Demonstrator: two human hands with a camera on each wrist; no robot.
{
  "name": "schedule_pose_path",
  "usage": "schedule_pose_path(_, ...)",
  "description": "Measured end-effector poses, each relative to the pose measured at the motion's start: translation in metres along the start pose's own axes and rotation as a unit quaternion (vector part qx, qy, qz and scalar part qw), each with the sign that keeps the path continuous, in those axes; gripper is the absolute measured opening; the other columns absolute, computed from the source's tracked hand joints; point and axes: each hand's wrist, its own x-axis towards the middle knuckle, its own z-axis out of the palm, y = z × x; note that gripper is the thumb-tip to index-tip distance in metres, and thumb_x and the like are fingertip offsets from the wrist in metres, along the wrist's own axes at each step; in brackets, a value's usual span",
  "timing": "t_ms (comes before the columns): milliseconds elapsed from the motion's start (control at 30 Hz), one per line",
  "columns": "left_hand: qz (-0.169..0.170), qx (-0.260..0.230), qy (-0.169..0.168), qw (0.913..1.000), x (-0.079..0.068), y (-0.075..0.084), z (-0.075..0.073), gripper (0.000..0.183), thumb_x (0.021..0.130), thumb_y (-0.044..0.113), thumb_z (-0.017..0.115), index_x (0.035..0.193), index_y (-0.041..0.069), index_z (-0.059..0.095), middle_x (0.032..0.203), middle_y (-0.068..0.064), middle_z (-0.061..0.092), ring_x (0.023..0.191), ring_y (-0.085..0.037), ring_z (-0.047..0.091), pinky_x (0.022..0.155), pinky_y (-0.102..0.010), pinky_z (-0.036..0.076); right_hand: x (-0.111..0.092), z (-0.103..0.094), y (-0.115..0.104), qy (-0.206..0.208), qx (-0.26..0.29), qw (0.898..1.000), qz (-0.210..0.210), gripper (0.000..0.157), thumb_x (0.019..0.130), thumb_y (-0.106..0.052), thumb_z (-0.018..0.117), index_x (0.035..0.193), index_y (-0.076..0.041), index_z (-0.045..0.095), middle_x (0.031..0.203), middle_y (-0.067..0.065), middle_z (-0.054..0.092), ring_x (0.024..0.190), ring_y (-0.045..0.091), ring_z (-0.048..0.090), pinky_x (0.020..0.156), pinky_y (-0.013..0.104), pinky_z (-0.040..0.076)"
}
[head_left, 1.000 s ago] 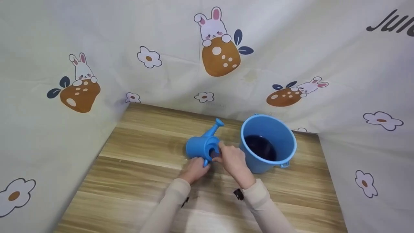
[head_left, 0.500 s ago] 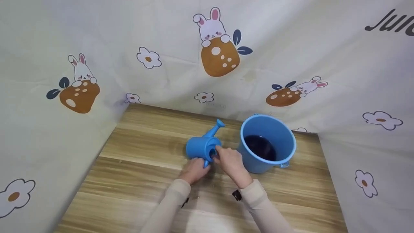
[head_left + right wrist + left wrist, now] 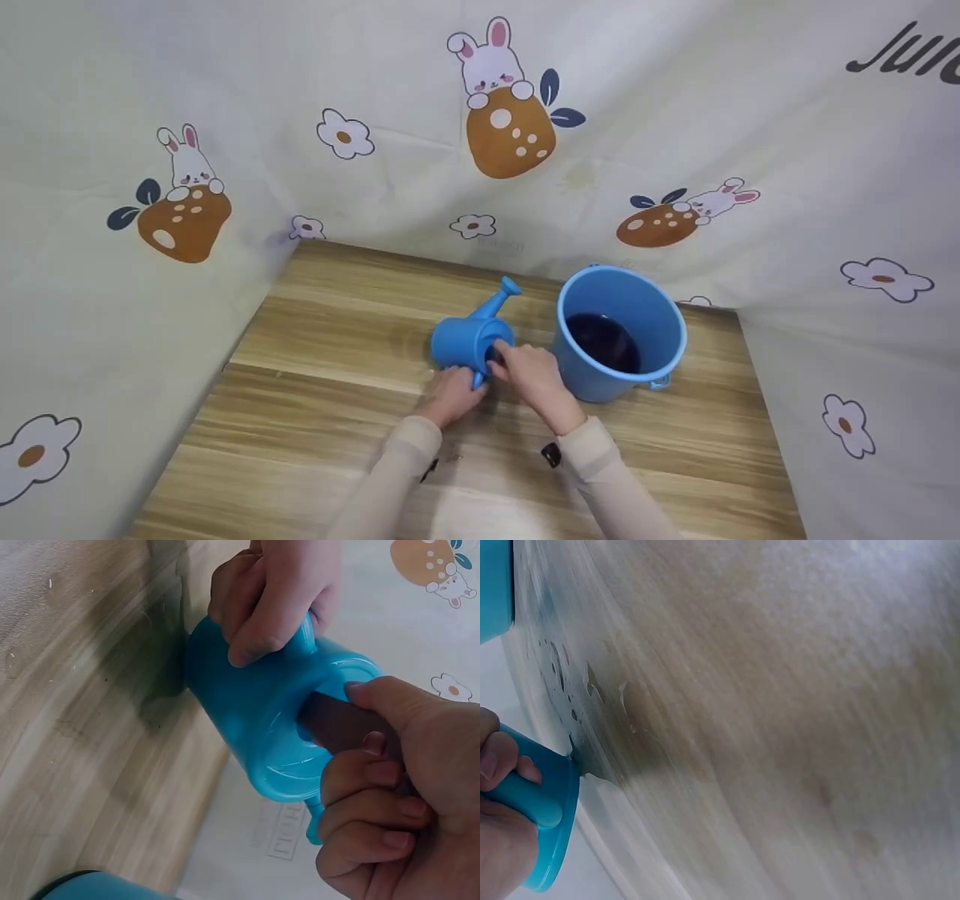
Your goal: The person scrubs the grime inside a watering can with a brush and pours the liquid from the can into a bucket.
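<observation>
A blue watering can point(image 3: 456, 341) tips over the wood-patterned surface, its opening facing right and its spout pointing to the back. My left hand point(image 3: 452, 395) grips the can's handle, fingers curled round it, as the right wrist view also shows. At the opening is my right hand point(image 3: 529, 375), its fingers curled and thumb pressed on a dark brown, flat, smooth piece point(image 3: 346, 722). The far end of this piece goes into the can and is hidden; its exact kind I cannot tell. A blue bucket point(image 3: 592, 379) of dark liquid stands just right of the right hand.
Water drops and small wet patches point(image 3: 592, 682) lie on the wood-patterned surface point(image 3: 322, 315) near the can. Pale sheeting point(image 3: 390, 187) with rabbit and flower prints rises at the back and both sides. The bucket's side handle joint point(image 3: 660, 382) sticks out at the front right.
My right hand has shifted slightly down and left at the can's opening, its fingertips now closer inside the rim. The left hand, can and bucket stay nearly in place.
</observation>
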Motion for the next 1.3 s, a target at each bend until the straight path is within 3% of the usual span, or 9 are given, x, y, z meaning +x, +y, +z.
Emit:
schedule_pose_path(300,0.001,0.008,-0.001,1.0,0.0,0.001,0.0,0.039,0.093,0.03,0.058,0.061,0.02,0.036,0.059,0.006,0.032,0.056,-0.014,0.037,0.054,-0.029,0.032,-0.003,-0.011,-0.003,0.018,0.004,1.0,-0.02,0.024,0.096,-0.035,0.063,0.085,-0.014,0.056,0.057,-0.001,0.041,0.046,0.014,0.038,0.044,0.03,0.033)
schedule_pose_path(833,0.008,0.008,-0.006,0.9999,0.001,-0.001,-0.001,0.04,0.094,0.028,0.056,0.061,0.02,0.035,0.058,0.007,0.03,0.053,-0.012,0.034,0.052,-0.028,0.031,-0.007,-0.031,-0.001,0.037,0.023,0.999,-0.027,0.03,0.095,-0.033,0.065,0.075,-0.017,0.049,0.055,-0.007,0.028,0.045,0.01,0.029,0.044,0.025,0.022)
schedule_pose_path(1300,0.01,0.007,0.003,0.9999,0.0,-0.001,0.0,0.04,0.091,0.028,0.058,0.06,0.019,0.034,0.058,0.006,0.031,0.054,-0.013,0.035,0.052,-0.028,0.031,-0.005,-0.017,0.003,0.014,0.08,0.996,-0.036,0.023,0.097,-0.033,0.06,0.084,-0.015,0.054,0.058,-0.006,0.036,0.048,0.009,0.037,0.048,0.025,0.034)
